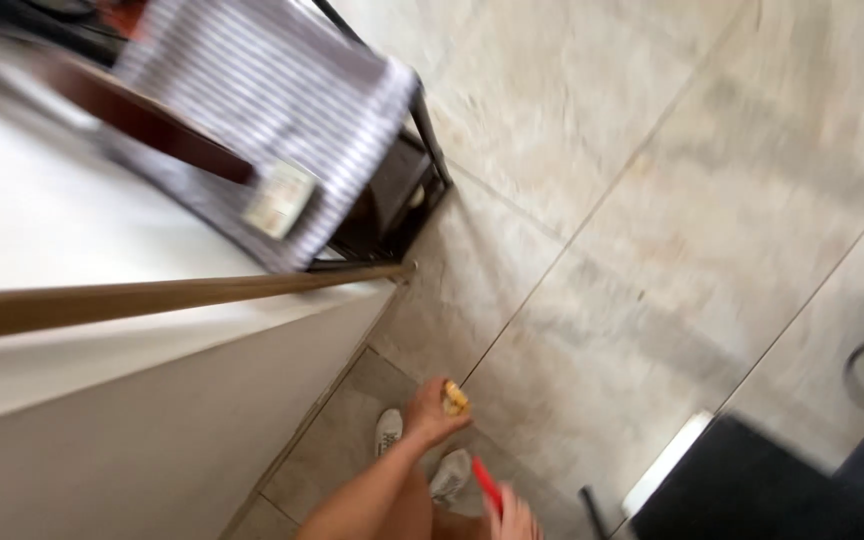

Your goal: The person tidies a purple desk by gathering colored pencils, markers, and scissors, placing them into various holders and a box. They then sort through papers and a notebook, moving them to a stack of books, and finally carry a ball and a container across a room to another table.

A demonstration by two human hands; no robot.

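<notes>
The view is blurred and looks steeply down at a tiled floor. My left hand hangs low with its fingers closed on a small yellow-orange object. My right hand shows at the bottom edge, gripping a thin red object that sticks up from it. What either object is cannot be made out. Below the hands are my two pale shoes, standing on the floor next to the white cabinet.
A white cabinet with a wooden edge strip fills the left. Behind it a striped cloth drapes over a black metal rack. A dark object lies at lower right on beige floor tiles.
</notes>
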